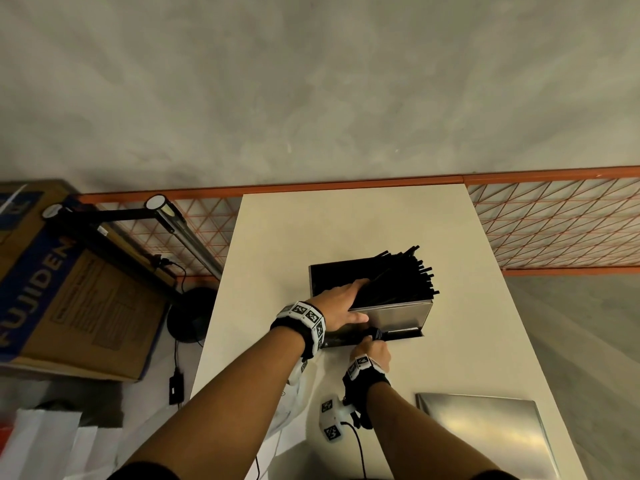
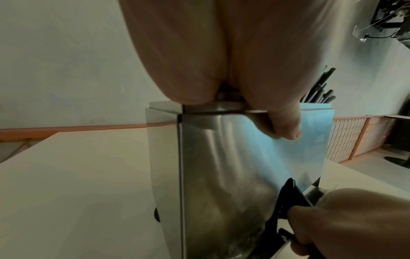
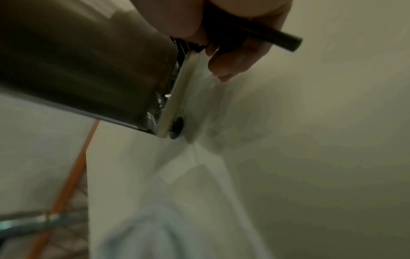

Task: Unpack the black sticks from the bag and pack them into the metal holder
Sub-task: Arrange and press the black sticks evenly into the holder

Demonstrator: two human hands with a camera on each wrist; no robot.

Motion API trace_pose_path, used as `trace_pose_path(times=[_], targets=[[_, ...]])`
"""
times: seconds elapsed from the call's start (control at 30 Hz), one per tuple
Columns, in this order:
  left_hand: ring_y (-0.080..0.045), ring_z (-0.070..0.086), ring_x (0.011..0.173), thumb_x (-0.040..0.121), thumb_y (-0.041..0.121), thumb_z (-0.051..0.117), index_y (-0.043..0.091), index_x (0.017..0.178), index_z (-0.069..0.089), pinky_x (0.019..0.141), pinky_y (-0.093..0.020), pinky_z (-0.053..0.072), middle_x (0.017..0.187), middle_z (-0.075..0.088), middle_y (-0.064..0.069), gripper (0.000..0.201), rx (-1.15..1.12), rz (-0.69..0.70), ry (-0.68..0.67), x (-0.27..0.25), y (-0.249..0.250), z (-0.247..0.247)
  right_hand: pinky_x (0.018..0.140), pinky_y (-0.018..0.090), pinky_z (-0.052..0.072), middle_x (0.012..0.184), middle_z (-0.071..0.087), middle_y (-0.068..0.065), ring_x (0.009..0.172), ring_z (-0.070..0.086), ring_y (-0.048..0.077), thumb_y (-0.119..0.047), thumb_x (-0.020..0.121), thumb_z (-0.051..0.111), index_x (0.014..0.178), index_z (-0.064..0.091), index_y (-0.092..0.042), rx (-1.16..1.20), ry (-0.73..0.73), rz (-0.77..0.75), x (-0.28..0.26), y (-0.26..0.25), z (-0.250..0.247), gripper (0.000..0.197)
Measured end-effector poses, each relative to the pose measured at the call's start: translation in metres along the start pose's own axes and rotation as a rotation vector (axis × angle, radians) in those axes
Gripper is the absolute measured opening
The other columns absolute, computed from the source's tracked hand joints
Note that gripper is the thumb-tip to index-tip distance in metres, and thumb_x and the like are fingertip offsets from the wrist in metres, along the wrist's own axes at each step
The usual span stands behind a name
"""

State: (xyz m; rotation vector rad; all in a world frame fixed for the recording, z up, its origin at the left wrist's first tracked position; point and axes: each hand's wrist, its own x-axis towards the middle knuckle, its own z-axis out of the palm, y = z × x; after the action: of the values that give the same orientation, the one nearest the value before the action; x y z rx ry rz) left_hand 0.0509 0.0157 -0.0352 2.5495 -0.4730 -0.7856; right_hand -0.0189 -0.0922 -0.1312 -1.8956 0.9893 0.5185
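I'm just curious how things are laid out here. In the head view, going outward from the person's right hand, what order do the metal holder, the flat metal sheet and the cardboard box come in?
From the right hand:
1. Metal holder, touching it, just ahead.
2. Flat metal sheet, on the table's near right corner.
3. Cardboard box, off the table, far left.
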Motion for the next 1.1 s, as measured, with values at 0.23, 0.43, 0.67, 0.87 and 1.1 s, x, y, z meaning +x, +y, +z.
trace_pose_path(times=[0.23,0.43,0.67,0.87,1.1], targets=[[-0.031,0.050,0.138,0.097,0.043,0.065,0.030,0.159,0.015,0.110,-0.046,0.045,0.160,0.040,-0.005,0.081,-0.023,0.012,0.007,-0.005,0.001,0.009,0.093,0.035,0.038,0.133,0.054,0.020,0.121,0.053,0.035,-0.038,0.103,0.036,0.131,0.049,-0.004,-0.038,-0.055,-0.030,0.002,0.013,-0.004,0.046],[-0.032,0.041,0.144,0.098,0.043,0.063,0.031,0.161,0.011,0.115,-0.052,0.038,0.163,0.032,-0.006,0.082,-0.008,0.007,0.008,-0.008,0.003,0.020,0.090,0.039,0.042,0.128,0.060,0.020,0.115,0.058,0.039,-0.047,0.101,0.035,0.124,0.053,-0.006,-0.070,-0.093,0.003,0.006,0.020,-0.006,0.051],[-0.030,0.051,0.136,0.098,0.046,0.063,0.030,0.160,0.014,0.110,-0.049,0.044,0.158,0.043,-0.005,0.081,0.011,-0.019,0.003,0.002,-0.001,0.010,0.078,0.033,0.042,0.120,0.063,0.020,0.110,0.060,0.039,-0.022,0.095,0.048,0.117,0.059,-0.003,-0.121,-0.238,0.021,-0.009,0.043,0.016,0.031],[-0.031,0.060,0.124,0.097,0.049,0.062,0.027,0.158,0.019,0.101,-0.044,0.051,0.146,0.056,-0.009,0.078,0.014,-0.033,-0.046,0.013,-0.005,-0.007,0.076,0.053,0.058,0.096,0.070,0.017,0.085,0.068,0.041,-0.034,0.075,0.044,0.090,0.060,-0.014,-0.120,-0.263,-0.005,0.010,0.084,0.035,0.030],[-0.030,0.066,0.111,0.097,0.051,0.063,0.023,0.157,0.023,0.086,-0.033,0.050,0.131,0.065,-0.011,0.078,0.031,-0.047,-0.041,0.020,-0.006,-0.015,0.073,0.053,0.058,0.093,0.070,0.016,0.081,0.068,0.041,-0.035,0.073,0.042,0.088,0.055,-0.015,-0.155,-0.267,0.007,0.024,0.095,0.037,0.028]])
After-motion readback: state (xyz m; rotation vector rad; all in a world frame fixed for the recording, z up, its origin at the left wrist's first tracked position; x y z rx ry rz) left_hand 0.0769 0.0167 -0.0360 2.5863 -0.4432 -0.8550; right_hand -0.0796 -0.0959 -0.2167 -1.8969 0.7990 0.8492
